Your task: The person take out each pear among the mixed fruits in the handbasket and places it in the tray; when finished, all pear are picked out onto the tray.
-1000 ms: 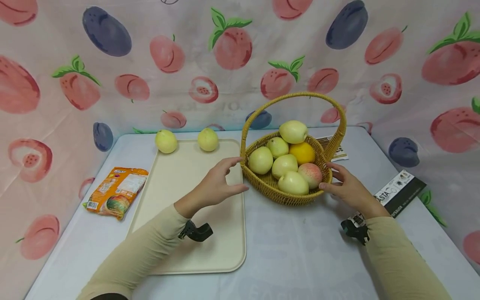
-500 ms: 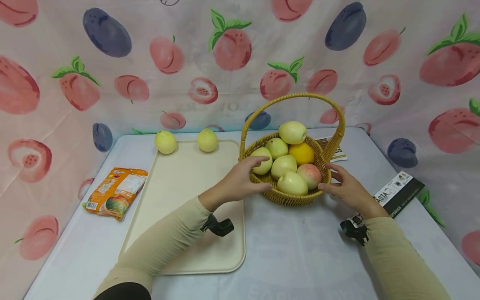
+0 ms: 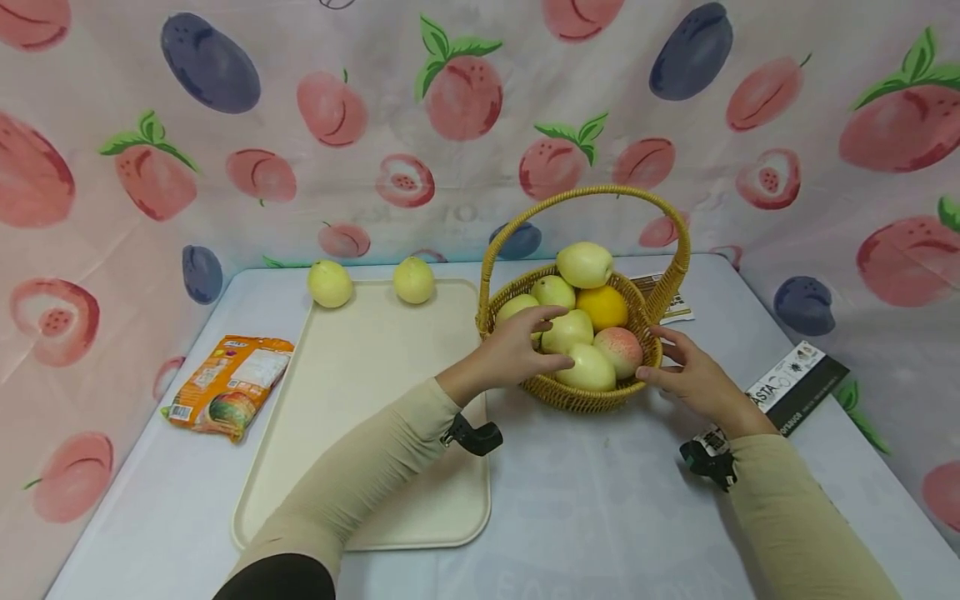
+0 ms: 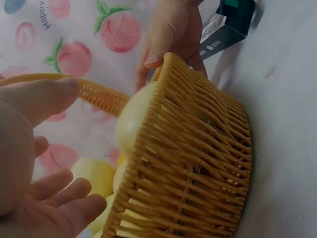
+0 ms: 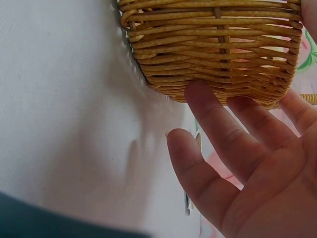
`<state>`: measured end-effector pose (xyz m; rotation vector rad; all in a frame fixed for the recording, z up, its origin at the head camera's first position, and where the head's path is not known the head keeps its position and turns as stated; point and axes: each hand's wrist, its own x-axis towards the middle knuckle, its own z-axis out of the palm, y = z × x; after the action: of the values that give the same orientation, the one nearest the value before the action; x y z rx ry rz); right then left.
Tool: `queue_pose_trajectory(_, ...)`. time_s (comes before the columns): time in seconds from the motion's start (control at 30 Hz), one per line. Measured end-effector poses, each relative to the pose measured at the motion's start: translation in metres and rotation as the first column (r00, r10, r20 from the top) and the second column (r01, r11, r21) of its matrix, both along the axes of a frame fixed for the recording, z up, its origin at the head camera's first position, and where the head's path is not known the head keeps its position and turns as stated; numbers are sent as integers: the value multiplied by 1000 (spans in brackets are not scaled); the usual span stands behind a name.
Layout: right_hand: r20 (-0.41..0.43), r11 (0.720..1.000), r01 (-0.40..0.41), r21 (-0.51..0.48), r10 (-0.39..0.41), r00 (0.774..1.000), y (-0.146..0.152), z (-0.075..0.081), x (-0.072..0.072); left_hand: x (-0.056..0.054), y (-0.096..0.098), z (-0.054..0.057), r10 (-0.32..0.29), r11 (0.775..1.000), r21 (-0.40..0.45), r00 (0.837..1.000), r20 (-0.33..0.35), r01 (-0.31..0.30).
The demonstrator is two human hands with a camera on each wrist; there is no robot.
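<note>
A wicker basket (image 3: 583, 402) with a tall arched handle holds several pale yellow-green fruits (image 3: 587, 265), an orange (image 3: 603, 307) and a peach (image 3: 618, 350). My left hand (image 3: 516, 348) reaches over the basket's left side, thumb and fingers spread apart around nothing, near the front pale fruit (image 3: 586, 369). It partly covers the leftmost fruit. On the right side, my right hand (image 3: 697, 379) holds the basket rim, thumb on top. In the right wrist view, its fingertips (image 5: 200, 94) press the woven outer wall.
A cream tray (image 3: 360, 492) lies left of the basket; two pale fruits (image 3: 414, 280) sit at its far end. An orange food packet (image 3: 228, 387) lies at far left. On the right are a pasta box (image 3: 798, 387) and a packet (image 3: 678, 310) behind the basket.
My left hand has moved right, from beside the basket's left rim to over the fruits inside. My right hand stays at the rim, and the basket stands where it was.
</note>
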<state>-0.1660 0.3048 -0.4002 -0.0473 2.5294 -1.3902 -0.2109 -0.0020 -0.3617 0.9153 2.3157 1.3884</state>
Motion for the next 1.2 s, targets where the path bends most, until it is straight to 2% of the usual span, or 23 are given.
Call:
queue_pose_trajectory(0.13, 4, 1000, 4, 2, -4, 1000, -1, 0, 1, -5, 10, -1, 12, 1000, -27, 1000, 25, -11)
queue_pose_trajectory(0.43, 8, 1000, 4, 7, -4, 1000, -2, 1, 0, -12, 23, -10, -22, 982, -190, 999, -32, 16)
queue_pose_trajectory(0.57, 3, 1000, 6, 19, -6, 1000, -2, 1, 0, -13, 25, -11, -24, 982, -190, 999, -44, 15)
queue_pose_trajectory(0.8, 6, 1000, 9, 25, -9, 1000, -1, 1, 0, -13, 27, -11, -48, 981, -191, 999, -6, 46)
queue_pose_trajectory(1.07, 14, 1000, 3, 2, -3, 1000, -1, 1, 0, -14, 33, -11, -111, 965, -245, 992, -53, 94)
queue_pose_trajectory(1.2, 16, 1000, 5, 5, -5, 1000, -2, 2, 0, -14, 34, -11, -122, 958, -266, 991, -51, 104)
